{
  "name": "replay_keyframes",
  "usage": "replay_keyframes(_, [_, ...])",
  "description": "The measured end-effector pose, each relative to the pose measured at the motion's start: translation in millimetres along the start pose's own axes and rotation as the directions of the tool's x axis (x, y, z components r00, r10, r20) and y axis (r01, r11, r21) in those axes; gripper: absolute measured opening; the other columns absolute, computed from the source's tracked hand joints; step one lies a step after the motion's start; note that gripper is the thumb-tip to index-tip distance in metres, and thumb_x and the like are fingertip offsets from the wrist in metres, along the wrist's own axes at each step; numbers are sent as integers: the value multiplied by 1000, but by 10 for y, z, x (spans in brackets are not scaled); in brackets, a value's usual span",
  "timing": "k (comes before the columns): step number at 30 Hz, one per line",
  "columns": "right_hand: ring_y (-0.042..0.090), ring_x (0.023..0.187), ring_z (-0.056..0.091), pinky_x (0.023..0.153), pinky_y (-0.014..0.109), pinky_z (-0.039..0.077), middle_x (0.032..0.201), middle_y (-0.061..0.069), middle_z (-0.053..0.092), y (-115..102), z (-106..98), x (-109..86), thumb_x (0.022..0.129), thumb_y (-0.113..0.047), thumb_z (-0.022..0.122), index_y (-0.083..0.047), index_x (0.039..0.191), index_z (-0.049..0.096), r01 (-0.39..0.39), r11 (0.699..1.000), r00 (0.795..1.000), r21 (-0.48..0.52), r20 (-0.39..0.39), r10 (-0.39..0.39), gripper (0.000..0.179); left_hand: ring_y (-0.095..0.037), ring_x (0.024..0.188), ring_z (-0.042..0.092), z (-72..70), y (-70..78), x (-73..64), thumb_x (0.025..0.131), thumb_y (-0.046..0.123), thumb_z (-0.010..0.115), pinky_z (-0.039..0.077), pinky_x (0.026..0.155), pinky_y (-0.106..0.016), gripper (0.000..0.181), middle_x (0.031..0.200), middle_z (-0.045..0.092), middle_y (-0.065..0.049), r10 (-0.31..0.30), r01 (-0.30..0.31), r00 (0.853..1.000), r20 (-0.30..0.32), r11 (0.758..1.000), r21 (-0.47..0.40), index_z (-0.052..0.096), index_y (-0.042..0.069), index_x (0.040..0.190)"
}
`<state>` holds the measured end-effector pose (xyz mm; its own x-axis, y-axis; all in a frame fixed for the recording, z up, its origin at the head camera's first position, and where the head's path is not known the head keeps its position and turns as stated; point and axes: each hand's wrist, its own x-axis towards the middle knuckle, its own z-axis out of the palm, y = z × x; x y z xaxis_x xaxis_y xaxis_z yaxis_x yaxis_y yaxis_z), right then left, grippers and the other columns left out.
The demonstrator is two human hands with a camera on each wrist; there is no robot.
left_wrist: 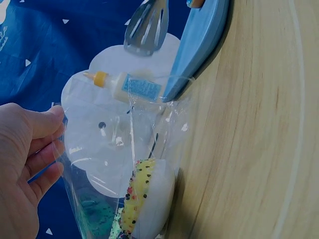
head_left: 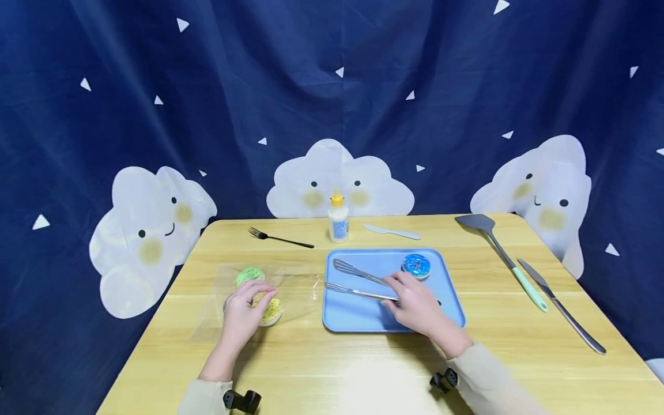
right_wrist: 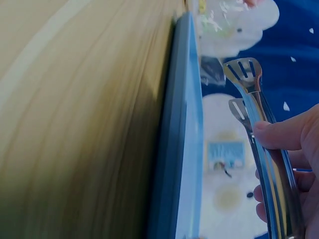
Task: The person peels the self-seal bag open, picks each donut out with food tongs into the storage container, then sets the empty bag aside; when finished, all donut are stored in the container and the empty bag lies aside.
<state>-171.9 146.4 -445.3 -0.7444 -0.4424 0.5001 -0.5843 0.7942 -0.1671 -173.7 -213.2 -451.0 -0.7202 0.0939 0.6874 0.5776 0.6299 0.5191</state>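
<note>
My left hand (head_left: 244,311) pinches the edge of a clear plastic bag (left_wrist: 117,149) between thumb and fingers. Inside the bag lie a green-topped donut (head_left: 250,274) and a yellow-topped donut (head_left: 272,311) with dark specks. My right hand (head_left: 419,306) grips a pair of metal tongs (right_wrist: 271,174), thumb on one side and fingers on the other. The tongs' slotted ends are spread apart, with nothing between them, and point left over a light blue tray (head_left: 353,321). A blue-iced donut (head_left: 417,266) sits at the tray's back right, just beyond my right hand.
Behind the tray stands a white bottle (head_left: 339,225) with a yellow cap, beside a pale knife (head_left: 392,231). A black fork (head_left: 282,238) lies at the back left. On the right are a spatula (head_left: 500,251) with a green handle and a metal knife (head_left: 562,308).
</note>
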Motion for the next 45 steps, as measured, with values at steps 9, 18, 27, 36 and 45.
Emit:
replay_keyframes(9, [19,91,56,75,34,50,101,4,60,-236,155,173,78,-22,76,-4,115,62,10,996,994,86,107,-19,43,-13,86,58,-58,-26,-58,74,1,76,45,75,-17,14,88,66,1,-53,52,998,-18,997,-63,71,9,84])
replay_keyframes(18, [18,90,56,74,34,51,101,4,61,-285,242,228,79,-21,75,-2,114,63,2,990,990,141,136,-21,41,-13,85,55,-116,-13,-94,72,0,77,42,79,-14,14,84,65,3,-66,65,997,-26,997,-38,71,9,82])
replay_keyframes(27, [19,92,57,77,35,51,102,4,61,-389,328,300,80,-24,73,-3,114,64,42,990,972,135,225,-72,40,-14,87,55,-124,-5,-107,71,-1,77,40,82,-19,15,84,66,4,-88,87,996,-33,995,-41,71,7,82])
replay_keyframes(36, [17,94,54,80,34,50,104,3,59,-510,418,464,80,-26,73,-3,119,61,66,980,944,189,307,-123,46,-15,89,56,-140,4,-137,71,-4,77,40,85,-17,16,85,67,2,-111,108,993,-29,991,-84,71,5,83])
replay_keyframes(45, [13,88,52,73,27,49,104,2,57,-603,500,549,81,-27,72,-2,121,60,85,972,922,220,353,-160,49,-10,89,57,-190,-12,-153,75,1,75,44,81,-12,11,85,67,0,-197,190,980,-26,969,-156,72,9,82])
